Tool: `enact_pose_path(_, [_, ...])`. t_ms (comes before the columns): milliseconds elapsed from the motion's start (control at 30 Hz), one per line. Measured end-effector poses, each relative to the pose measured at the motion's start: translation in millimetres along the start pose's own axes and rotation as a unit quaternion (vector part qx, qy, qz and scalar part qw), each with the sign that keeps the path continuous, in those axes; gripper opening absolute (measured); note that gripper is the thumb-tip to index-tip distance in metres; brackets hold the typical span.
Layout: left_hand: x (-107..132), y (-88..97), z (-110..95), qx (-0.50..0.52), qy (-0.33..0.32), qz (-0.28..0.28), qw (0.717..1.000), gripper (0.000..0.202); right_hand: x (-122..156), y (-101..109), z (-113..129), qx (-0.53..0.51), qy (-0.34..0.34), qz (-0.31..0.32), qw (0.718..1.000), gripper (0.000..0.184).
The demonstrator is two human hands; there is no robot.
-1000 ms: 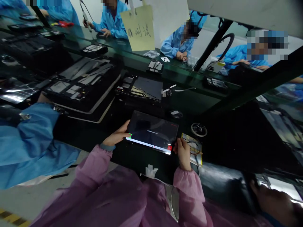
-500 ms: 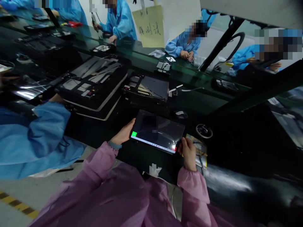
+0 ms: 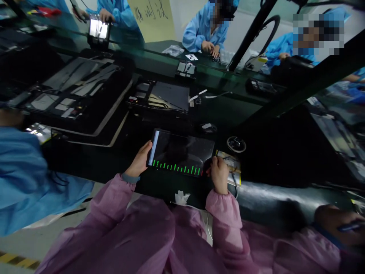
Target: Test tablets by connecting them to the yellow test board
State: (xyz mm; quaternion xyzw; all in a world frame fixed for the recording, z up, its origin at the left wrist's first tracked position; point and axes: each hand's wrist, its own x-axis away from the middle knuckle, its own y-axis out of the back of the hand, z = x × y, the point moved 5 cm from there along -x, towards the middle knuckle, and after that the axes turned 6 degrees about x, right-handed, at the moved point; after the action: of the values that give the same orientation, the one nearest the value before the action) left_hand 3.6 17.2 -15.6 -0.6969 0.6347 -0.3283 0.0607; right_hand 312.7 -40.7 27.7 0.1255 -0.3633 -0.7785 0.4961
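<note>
A tablet [image 3: 182, 150] with a dark screen is held tilted above the dark green bench. A row of green bars runs along the screen's lower edge, and a pale strip lies down its left side. My left hand [image 3: 140, 160] grips the left edge. At the lower right corner my right hand [image 3: 219, 173] is closed, its curled fingers against the tablet's edge; the fingertips are partly hidden in shadow. Just behind that hand lie a yellow-edged flat item [image 3: 231, 161] and a grey cable [image 3: 235, 184].
Stacked device parts on black trays [image 3: 71, 91] stand at left, near a blue-sleeved co-worker [image 3: 23, 171]. Beyond the tablet are an opened device [image 3: 168, 95], a mouse [image 3: 208, 127] and a white-rimmed round object [image 3: 236, 144]. Another person's hand [image 3: 336, 224] is at lower right.
On the tablet's screen, the bright bottom bar and coloured corner squares have given way to green bars and a side strip. My view has shifted; both hands keep their places on the tablet.
</note>
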Motion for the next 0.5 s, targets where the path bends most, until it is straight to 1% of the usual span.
enact_pose_path(133, [-3.4,6.3,4.0,-0.010,0.002,-0.013,1.000,0.051,-2.4,-1.2,0.0,0.041,0.006,-0.025,0.999,0.026])
enact_pose_path(267, [-3.4,7.9,4.2,-0.020,0.002,-0.022,1.000,0.053,-4.7,-2.0,2.0,0.079,0.034,-0.044,0.995,0.024])
enact_pose_path(400, [0.2,3.1,-0.3,-0.019,0.001,-0.025,1.000,0.051,-3.9,-1.3,-1.9,0.055,0.033,-0.037,0.997,0.023])
enact_pose_path(500, [1.4,2.6,-2.2,-0.018,0.001,-0.040,0.999,0.049,-4.1,-3.0,-6.3,0.017,0.031,-0.022,0.999,0.032])
